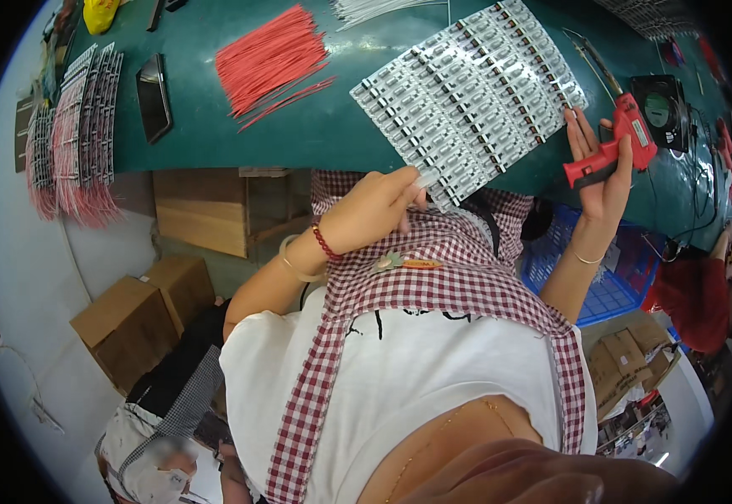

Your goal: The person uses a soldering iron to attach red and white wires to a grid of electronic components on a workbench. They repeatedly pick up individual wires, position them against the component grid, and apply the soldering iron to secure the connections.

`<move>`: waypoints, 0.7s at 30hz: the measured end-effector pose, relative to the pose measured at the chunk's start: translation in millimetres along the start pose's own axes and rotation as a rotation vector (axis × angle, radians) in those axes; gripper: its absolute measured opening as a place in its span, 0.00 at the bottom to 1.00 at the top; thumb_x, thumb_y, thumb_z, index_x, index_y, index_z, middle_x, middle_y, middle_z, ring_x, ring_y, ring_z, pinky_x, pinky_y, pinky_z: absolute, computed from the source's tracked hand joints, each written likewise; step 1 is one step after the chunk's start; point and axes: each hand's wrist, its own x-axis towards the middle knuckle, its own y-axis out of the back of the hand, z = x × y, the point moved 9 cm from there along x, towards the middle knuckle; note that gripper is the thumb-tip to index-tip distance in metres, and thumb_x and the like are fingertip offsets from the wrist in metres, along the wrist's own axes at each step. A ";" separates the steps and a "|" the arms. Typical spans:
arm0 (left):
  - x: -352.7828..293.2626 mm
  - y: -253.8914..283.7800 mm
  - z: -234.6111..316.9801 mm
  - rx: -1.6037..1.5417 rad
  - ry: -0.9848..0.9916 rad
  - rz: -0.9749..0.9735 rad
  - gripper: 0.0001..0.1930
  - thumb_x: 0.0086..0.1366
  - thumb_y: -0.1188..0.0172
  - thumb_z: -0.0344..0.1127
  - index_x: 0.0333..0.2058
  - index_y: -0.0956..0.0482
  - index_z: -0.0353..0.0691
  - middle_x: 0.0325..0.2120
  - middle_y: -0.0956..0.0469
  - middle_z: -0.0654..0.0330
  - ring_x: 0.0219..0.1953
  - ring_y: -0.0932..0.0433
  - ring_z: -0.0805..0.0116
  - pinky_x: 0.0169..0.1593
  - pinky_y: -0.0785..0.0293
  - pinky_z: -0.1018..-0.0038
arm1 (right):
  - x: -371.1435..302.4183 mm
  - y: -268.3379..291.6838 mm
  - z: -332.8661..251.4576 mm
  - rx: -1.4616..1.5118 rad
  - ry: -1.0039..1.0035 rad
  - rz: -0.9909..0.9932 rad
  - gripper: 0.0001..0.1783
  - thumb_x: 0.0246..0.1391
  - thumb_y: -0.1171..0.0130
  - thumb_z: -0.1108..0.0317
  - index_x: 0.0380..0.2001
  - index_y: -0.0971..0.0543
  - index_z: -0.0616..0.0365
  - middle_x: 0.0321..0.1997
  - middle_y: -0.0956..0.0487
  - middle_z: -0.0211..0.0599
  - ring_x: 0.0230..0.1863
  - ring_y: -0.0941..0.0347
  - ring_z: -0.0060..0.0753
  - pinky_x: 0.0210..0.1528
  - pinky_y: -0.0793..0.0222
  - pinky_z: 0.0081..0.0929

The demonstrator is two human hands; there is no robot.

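Two grips show: the left hand (373, 210) pinches the near corner of a grey circuit-board panel (475, 97), which spreads forward from it, while the right hand (605, 191) holds a red soldering gun (632, 134).

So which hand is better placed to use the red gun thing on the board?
Probably the right hand: it holds the red soldering gun, right beside the board panel. The left hand is at the panel's near corner, away from the gun.
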 end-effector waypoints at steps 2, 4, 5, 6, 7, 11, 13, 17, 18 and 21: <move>6.5 27.7 41.2 0.244 -0.233 0.188 0.09 0.70 0.56 0.31 0.37 0.28 0.33 0.22 0.21 0.56 0.24 0.22 0.68 0.26 0.31 0.70 | -0.2 -0.5 -0.2 -0.006 -0.014 -0.014 0.21 0.63 0.48 0.60 0.48 0.33 0.70 0.63 0.46 0.79 0.66 0.47 0.71 0.68 0.44 0.53; 16.7 60.5 92.0 0.424 -0.383 0.428 0.08 0.69 0.55 0.30 0.34 0.28 0.34 0.25 0.23 0.46 0.26 0.23 0.52 0.28 0.30 0.62 | -3.5 0.0 -1.7 -0.002 -0.003 -0.010 0.21 0.62 0.47 0.60 0.48 0.33 0.69 0.64 0.46 0.78 0.67 0.48 0.71 0.68 0.44 0.54; 28.8 79.1 115.0 0.485 -0.410 0.581 0.08 0.67 0.54 0.30 0.32 0.28 0.33 0.28 0.24 0.37 0.28 0.25 0.38 0.31 0.28 0.56 | -6.1 -0.2 -1.9 0.007 0.009 -0.004 0.21 0.62 0.47 0.60 0.48 0.32 0.69 0.64 0.46 0.77 0.67 0.48 0.71 0.67 0.44 0.54; 58.0 91.3 129.5 0.661 -0.411 0.615 0.07 0.67 0.52 0.29 0.33 0.27 0.33 0.27 0.23 0.40 0.28 0.23 0.43 0.31 0.27 0.60 | -13.0 -1.5 -7.8 0.005 0.043 0.018 0.21 0.62 0.47 0.59 0.47 0.32 0.69 0.65 0.46 0.76 0.67 0.48 0.70 0.67 0.44 0.54; 88.7 103.5 139.4 0.848 -0.402 0.664 0.07 0.66 0.50 0.29 0.34 0.25 0.32 0.26 0.22 0.42 0.28 0.21 0.48 0.31 0.25 0.64 | -17.1 -3.1 -8.7 0.013 0.057 0.017 0.21 0.62 0.46 0.59 0.47 0.31 0.68 0.65 0.47 0.75 0.67 0.48 0.70 0.67 0.43 0.54; 187.2 118.9 136.1 1.034 -0.353 0.701 0.12 0.58 0.43 0.39 0.30 0.18 0.35 0.26 0.19 0.46 0.32 0.20 0.46 0.38 0.23 0.59 | -41.0 -1.3 -18.3 0.002 0.132 0.017 0.21 0.61 0.46 0.58 0.47 0.30 0.66 0.67 0.48 0.73 0.68 0.48 0.67 0.67 0.42 0.53; 209.3 126.0 118.1 1.047 -0.323 0.731 0.11 0.58 0.43 0.38 0.27 0.17 0.37 0.27 0.19 0.46 0.33 0.19 0.48 0.39 0.23 0.58 | -48.6 1.6 -21.3 -0.019 0.149 0.019 0.21 0.61 0.46 0.58 0.48 0.30 0.64 0.67 0.47 0.73 0.68 0.48 0.66 0.66 0.42 0.52; 217.7 130.0 122.1 1.082 -0.303 0.790 0.11 0.58 0.44 0.37 0.27 0.17 0.37 0.28 0.19 0.46 0.34 0.19 0.49 0.39 0.23 0.58 | -57.5 7.1 -27.2 -0.056 0.172 0.064 0.20 0.61 0.45 0.58 0.48 0.30 0.63 0.66 0.46 0.73 0.68 0.47 0.65 0.66 0.42 0.51; 219.4 129.7 123.5 1.109 -0.279 0.750 0.11 0.59 0.46 0.36 0.28 0.17 0.38 0.29 0.19 0.47 0.33 0.19 0.49 0.38 0.22 0.58 | -58.3 8.2 -28.7 -0.063 0.178 0.076 0.20 0.61 0.45 0.58 0.48 0.30 0.63 0.66 0.46 0.73 0.68 0.47 0.65 0.66 0.42 0.51; 176.8 141.8 151.7 1.098 -0.379 0.876 0.10 0.58 0.48 0.33 0.27 0.17 0.38 0.29 0.19 0.46 0.33 0.19 0.49 0.38 0.22 0.58 | -56.1 9.7 -30.3 -0.057 0.180 0.058 0.20 0.60 0.45 0.57 0.48 0.29 0.63 0.66 0.46 0.73 0.68 0.47 0.65 0.66 0.42 0.51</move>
